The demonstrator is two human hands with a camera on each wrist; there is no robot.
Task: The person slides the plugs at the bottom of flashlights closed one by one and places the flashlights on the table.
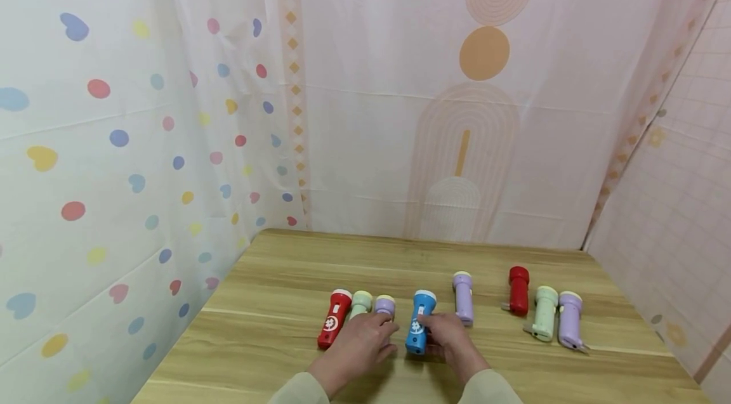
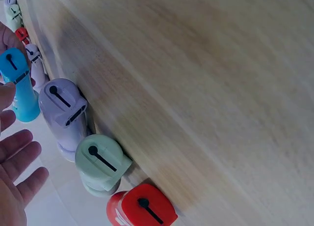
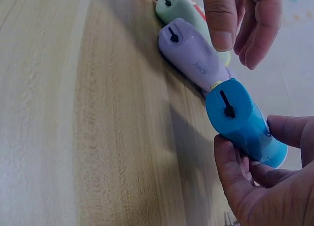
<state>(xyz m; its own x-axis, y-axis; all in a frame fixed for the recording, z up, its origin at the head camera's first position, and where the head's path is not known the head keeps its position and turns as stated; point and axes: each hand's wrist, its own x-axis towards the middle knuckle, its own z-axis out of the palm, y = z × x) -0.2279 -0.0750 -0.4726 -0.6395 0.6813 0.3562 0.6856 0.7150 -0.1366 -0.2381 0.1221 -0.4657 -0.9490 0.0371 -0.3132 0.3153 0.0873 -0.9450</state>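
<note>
My right hand (image 1: 452,335) holds a blue flashlight (image 1: 424,306) with a white rim, pinching it between thumb and fingers. In the right wrist view the slotted end of this blue flashlight (image 3: 223,110) faces the camera, with a shadow on the table beside it. My left hand (image 1: 365,340) hovers over a lavender flashlight (image 1: 385,304), its fingers loosely spread and holding nothing. To the left of the lavender one lie a light green flashlight (image 1: 361,301) and a red flashlight (image 1: 334,318), side by side. The left hand partly hides the green and lavender ones in the head view.
Right of my hands, another lavender flashlight (image 1: 464,297) lies on the wooden table (image 1: 274,302). Further right are a red one (image 1: 518,293), a light green one (image 1: 546,312) and a lavender one (image 1: 570,321), each with a small piece sticking out low down. Patterned curtains (image 1: 354,137) enclose the table.
</note>
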